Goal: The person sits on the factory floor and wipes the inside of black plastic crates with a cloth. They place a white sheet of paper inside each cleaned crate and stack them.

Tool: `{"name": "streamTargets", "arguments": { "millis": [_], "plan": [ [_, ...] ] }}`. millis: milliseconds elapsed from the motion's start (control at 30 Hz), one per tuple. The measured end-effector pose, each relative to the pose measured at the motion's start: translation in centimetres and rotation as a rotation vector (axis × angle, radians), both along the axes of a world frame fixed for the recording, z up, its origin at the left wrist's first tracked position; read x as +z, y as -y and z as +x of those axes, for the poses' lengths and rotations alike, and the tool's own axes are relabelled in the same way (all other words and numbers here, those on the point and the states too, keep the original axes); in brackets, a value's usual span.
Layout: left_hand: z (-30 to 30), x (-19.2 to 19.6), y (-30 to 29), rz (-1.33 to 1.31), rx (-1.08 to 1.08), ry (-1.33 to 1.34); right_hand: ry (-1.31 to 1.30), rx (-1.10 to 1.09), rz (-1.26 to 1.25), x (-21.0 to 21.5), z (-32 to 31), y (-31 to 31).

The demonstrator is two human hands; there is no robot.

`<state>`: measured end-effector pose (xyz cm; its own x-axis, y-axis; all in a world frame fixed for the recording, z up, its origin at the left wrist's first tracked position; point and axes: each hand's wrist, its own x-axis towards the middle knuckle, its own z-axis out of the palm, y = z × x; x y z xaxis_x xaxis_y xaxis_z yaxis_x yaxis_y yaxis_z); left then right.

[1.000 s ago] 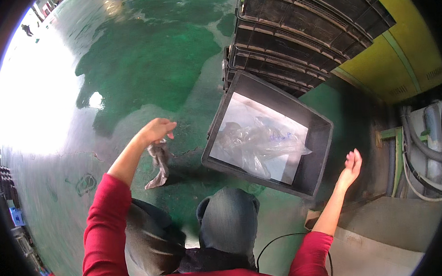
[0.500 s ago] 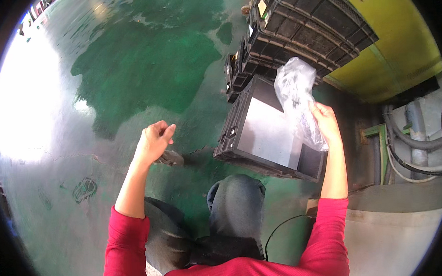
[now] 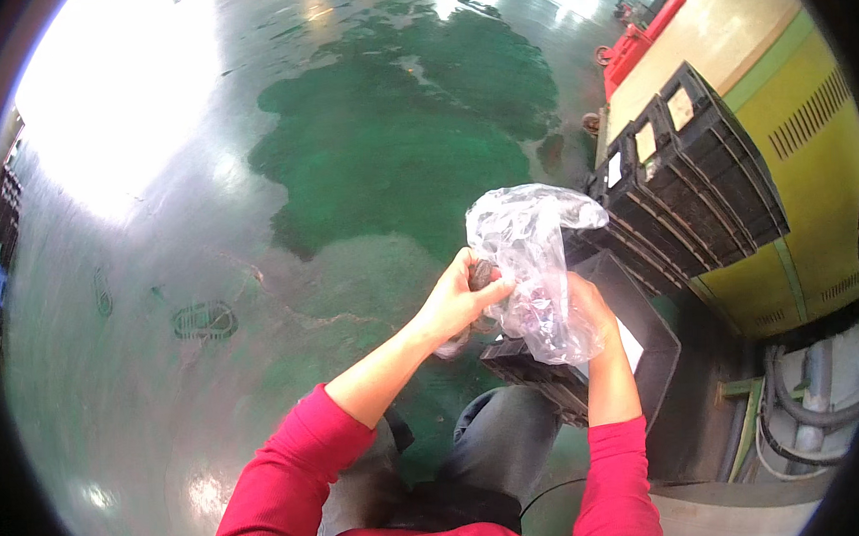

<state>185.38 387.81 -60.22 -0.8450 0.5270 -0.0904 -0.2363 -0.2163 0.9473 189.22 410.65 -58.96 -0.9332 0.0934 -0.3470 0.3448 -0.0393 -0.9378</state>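
Observation:
A crumpled clear plastic bag (image 3: 534, 254) hangs in front of me, above the edge of the black crate. My right hand (image 3: 592, 311) is closed on the bag's right side, its fingers partly hidden behind the plastic. On the other side, my left hand (image 3: 461, 293) is closed round a small dark grey object (image 3: 481, 273) that shows between thumb and forefinger; its kind is unclear. The left thumb touches or nearly touches the bag. Beneath the hands stands an open black plastic crate (image 3: 656, 359), with a pale flat sheet (image 3: 630, 347) in it, mostly covered by my right arm and the bag.
Stacked black crates (image 3: 703, 175) with paper labels stand at the right against a yellow panel (image 3: 814, 194). Pipes and cables (image 3: 809, 405) run along the lower right. The green floor (image 3: 396, 154) has a darker, wet-looking patch and a shoe print (image 3: 205, 321).
My left hand has come right to the bag and now has a dark object in it. My right hand has moved slightly left and lower with the bag. The view has shifted.

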Motion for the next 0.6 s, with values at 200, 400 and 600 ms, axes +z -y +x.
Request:
{"name": "streamTargets", "arguments": {
  "millis": [200,400,600],
  "plan": [
    [-2.9,-1.0,2.3,0.015,0.41,-0.091,-0.244,-0.033,0.476,2.1,-0.8,-3.2],
    [-3.0,-2.1,3.2,-0.194,0.559,-0.282,-0.142,-0.036,0.805,1.8,-2.1,-0.8],
    [-3.7,-3.2,2.3,-0.439,0.525,-0.302,-0.127,-0.105,0.51,-1.7,-3.9,-6.3]
  ]
}}
